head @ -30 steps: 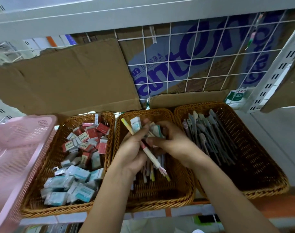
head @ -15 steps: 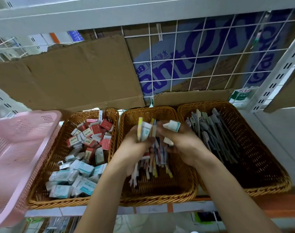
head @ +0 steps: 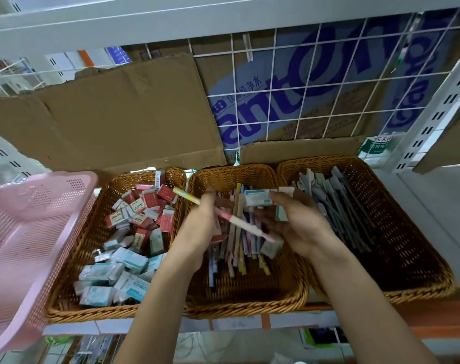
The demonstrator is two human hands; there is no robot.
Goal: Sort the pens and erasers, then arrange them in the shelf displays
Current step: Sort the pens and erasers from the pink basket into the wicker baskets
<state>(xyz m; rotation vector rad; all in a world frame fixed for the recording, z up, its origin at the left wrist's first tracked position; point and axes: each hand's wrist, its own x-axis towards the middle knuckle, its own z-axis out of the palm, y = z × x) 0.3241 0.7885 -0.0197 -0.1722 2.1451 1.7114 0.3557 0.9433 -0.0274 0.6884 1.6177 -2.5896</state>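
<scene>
- A pink-and-yellow pen (head: 235, 221) was pinched in the left hand (head: 197, 229), grip curled, over the middle basket (head: 249, 310).
- Teal-white erasers (head: 257, 197) were clasped in the right hand (head: 299, 227) near that basket's back edge.

The three baskets (head: 246, 306) are rough woven wicker, while the pink basket (head: 26, 232) is perforated matt plastic. Creased matt cardboard (head: 113, 116) lines the back behind a thin metal wire grid (head: 312, 82).
</scene>
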